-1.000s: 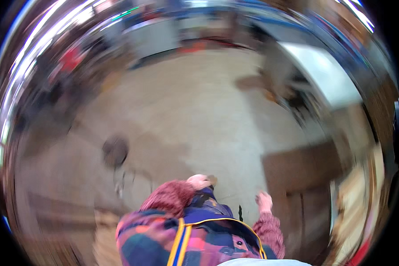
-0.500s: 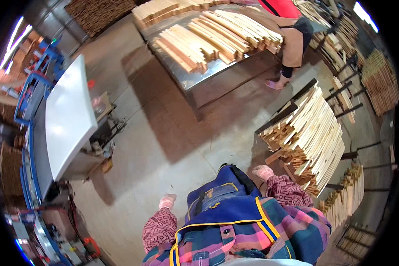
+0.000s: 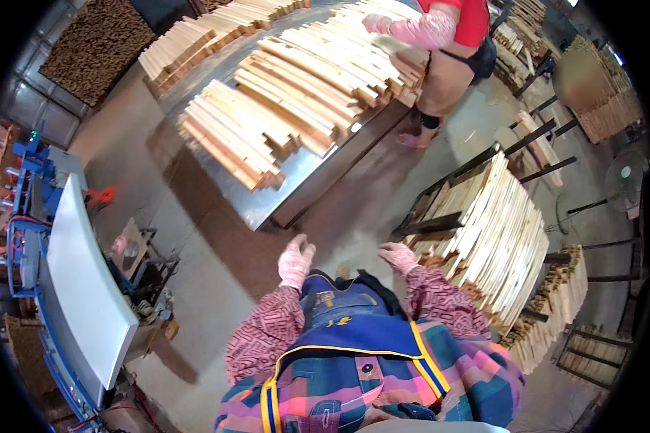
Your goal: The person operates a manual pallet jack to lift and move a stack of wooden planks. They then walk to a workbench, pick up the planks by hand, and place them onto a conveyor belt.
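Observation:
My left hand (image 3: 296, 263), in a pale pink-and-white glove, hangs before my blue apron with its fingers slightly apart and nothing in it. The gloved right hand (image 3: 399, 255) reaches inward at about the same height, fingers loosely stretched and empty. Just beyond the left hand is the near corner of a metal-topped table (image 3: 261, 206). Rows of light wooden strips (image 3: 231, 133) lie side by side on it. Nearest to my right hand is a rack stacked with long wooden strips (image 3: 492, 224).
Across the table a person in a red top (image 3: 472, 29) stands with a gloved arm over the strips. At left is a blue machine (image 3: 25, 256) with a white panel (image 3: 87, 281). A second wood stack (image 3: 556, 310) and dark rack bars (image 3: 549, 169) occupy the right side.
Both my hands have risen forward and in front of the apron. The table now appears nearer and lower in view. The other person's arm has come into view over the wood.

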The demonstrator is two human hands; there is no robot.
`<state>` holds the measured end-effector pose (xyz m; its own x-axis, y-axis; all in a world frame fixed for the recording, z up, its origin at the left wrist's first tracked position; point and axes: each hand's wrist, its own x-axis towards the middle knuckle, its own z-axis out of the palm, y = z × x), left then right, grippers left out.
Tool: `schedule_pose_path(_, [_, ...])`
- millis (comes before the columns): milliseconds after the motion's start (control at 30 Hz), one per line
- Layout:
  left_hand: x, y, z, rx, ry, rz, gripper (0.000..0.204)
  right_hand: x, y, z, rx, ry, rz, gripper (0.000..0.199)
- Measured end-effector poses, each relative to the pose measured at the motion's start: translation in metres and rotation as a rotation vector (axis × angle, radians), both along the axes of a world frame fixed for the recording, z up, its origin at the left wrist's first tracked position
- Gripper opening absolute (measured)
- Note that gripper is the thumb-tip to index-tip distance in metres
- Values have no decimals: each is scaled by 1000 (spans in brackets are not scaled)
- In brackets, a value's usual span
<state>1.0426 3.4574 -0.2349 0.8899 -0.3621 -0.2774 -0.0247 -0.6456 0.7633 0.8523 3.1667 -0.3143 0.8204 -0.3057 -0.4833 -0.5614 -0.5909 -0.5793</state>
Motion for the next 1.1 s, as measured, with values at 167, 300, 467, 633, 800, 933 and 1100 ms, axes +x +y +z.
schedule_pose_path(167, [137,-111,33,-259,143,103,58,107,-28,40,230,64,-275,52])
schedule_pose_path(300, [251,-162,-3,-260,-40,100,65,143,-46,24,243,163,-318,54])
schedule_pose_path(467, [354,-240,1,61,-263,33,81,166,-138,10,376,-51,-662,31])
schedule_pose_path(633, [410,-299,19,340,-206,199,83,297,-259,141,233,-563,-654,31])
schedule_pose_path(800, [417,-362,-8,-348,-151,526,79,436,-404,152,-285,-544,-438,44])
schedule_pose_path(933, [415,-380,44,-280,-198,360,83,566,-442,129,-39,-462,-379,45])
schedule_pose_path(1100, [455,-362,-20,-397,-228,506,92,660,-466,123,41,-460,-93,44])
